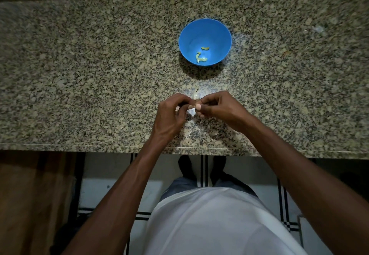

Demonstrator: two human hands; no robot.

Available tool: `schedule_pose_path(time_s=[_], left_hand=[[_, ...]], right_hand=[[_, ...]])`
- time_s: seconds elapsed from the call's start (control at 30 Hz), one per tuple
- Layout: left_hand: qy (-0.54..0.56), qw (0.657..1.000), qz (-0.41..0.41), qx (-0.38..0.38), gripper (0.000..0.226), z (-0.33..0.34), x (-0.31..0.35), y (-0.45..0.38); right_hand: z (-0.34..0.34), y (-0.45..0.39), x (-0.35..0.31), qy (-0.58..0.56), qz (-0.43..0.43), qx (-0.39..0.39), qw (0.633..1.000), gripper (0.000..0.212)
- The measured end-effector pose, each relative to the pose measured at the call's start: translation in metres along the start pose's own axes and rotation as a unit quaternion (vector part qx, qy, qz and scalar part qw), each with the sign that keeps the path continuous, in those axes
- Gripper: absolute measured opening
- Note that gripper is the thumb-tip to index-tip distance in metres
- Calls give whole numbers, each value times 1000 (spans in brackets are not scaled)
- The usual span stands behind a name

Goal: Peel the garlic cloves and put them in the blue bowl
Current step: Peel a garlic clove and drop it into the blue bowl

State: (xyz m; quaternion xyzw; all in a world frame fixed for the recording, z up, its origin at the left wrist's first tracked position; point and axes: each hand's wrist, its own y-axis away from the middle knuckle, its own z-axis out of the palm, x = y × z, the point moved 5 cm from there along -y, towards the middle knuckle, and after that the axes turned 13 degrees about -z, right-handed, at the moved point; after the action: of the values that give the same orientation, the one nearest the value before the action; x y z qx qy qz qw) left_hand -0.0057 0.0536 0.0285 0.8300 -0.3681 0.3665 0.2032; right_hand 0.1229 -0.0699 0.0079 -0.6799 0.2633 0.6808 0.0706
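Head view, left hand: my left hand (173, 109) curls its fingers and pinches the garlic clove (194, 96) from the left.
Right hand: my right hand (216, 107) pinches the same clove from the right, fingertips meeting the left's.
Clove: held just above the granite counter (79, 75), papery skin sticking up.
Blue bowl (205, 42): farther back, well apart from my hands, holding a few peeled garlic pieces (201, 57).

Garlic clove (194, 96) largely hidden between curled fingers of left hand (171, 113) and right hand (217, 108); exact grip unclear. Bowl contents (201, 56) too small to identify. Table (79, 75) cut off at both side edges.
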Motion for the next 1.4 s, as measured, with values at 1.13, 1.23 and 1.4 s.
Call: schedule_pose_path(time_s=[1.13,1.23,1.4], left_hand=[[336,916,-190,-105,12,4,-18,0],[399,882,-233,-99,10,10,-21,2],[493,820,-276,-92,4,16,-21,1]], right_hand=[[-11,4,11,26,8,67,997,18],[-14,4,5,88,-19,63,994,17],[-16,8,-7,181,-53,99,977,16]])
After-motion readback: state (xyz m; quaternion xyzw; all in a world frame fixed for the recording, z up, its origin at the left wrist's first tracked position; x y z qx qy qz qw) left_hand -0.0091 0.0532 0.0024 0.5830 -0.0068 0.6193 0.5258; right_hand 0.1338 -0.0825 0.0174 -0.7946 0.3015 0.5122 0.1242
